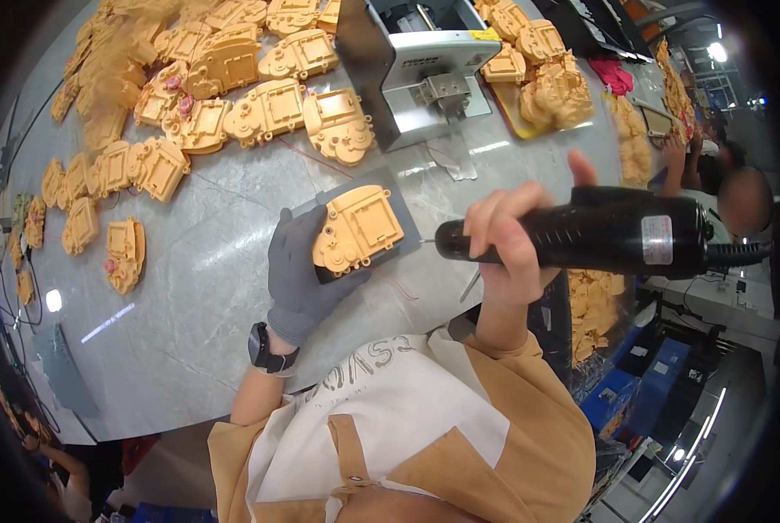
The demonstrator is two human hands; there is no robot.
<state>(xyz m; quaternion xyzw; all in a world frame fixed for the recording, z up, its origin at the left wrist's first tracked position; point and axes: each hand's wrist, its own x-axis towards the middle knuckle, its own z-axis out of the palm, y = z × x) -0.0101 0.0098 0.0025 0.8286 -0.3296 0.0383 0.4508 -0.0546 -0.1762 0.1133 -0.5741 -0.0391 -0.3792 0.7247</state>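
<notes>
Matt plastic casing [355, 231], glossy plastic screwdriver [599, 234]

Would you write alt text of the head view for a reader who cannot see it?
A grey-gloved left hand holds an orange housing over a grey table, while the bare right hand grips a black power screwdriver pointed toward the housing. Similar housings crowd the far side, flanking a boxy metal device.

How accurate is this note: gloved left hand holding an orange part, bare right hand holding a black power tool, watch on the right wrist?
One slip: the head view shows the watch on the left wrist, not the right. Otherwise correct: the gloved left hand holds an orange part, the bare right hand the black power tool.
</notes>
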